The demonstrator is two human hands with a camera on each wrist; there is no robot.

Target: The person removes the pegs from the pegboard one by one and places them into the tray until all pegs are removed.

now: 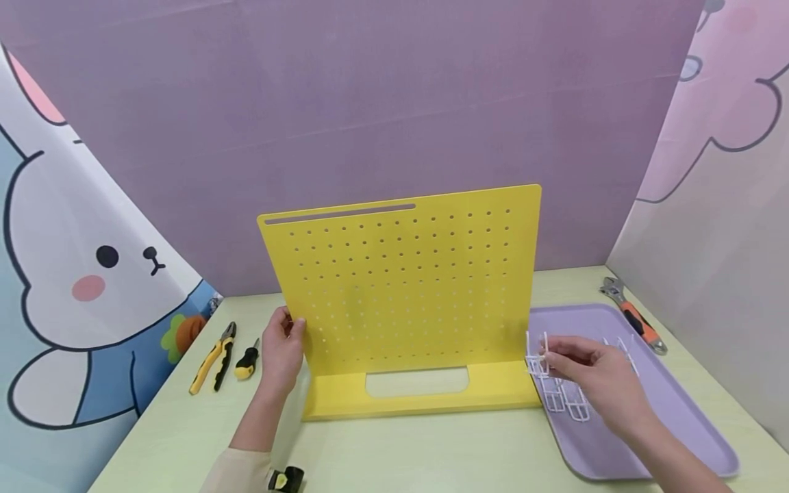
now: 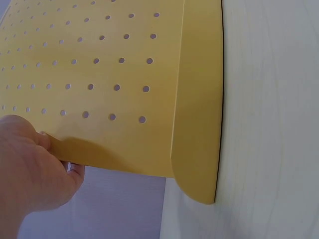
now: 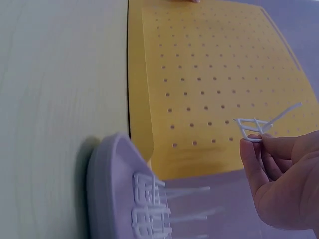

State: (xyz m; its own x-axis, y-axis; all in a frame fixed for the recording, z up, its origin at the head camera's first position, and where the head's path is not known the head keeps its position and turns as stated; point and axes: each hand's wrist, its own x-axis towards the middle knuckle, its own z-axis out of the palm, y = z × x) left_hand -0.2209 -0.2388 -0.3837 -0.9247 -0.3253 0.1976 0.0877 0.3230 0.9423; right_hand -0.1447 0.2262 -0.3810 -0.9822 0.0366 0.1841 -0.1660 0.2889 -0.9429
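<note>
A yellow pegboard (image 1: 407,301) stands tilted back on its base, with rows of small holes, a slot along its top and a cutout at the bottom. My left hand (image 1: 283,352) grips its left edge, thumb on the front face; the other fingers are partly hidden behind the board. Between thumb and fingers my right hand (image 3: 286,184) pinches a white wire hook (image 3: 284,114), its long prong pointing away. In the head view this hook is just in front of the board's lower right edge. Several similar white hooks (image 3: 149,219) lie in the purple tray (image 1: 668,397).
Pliers (image 1: 203,366) and a short screwdriver (image 1: 248,361) lie left of the board. An adjustable wrench (image 1: 637,318) sits beyond the tray's right side. A black and yellow object (image 1: 286,479) shows beside the left sleeve. A purple backdrop (image 1: 394,103) rises behind.
</note>
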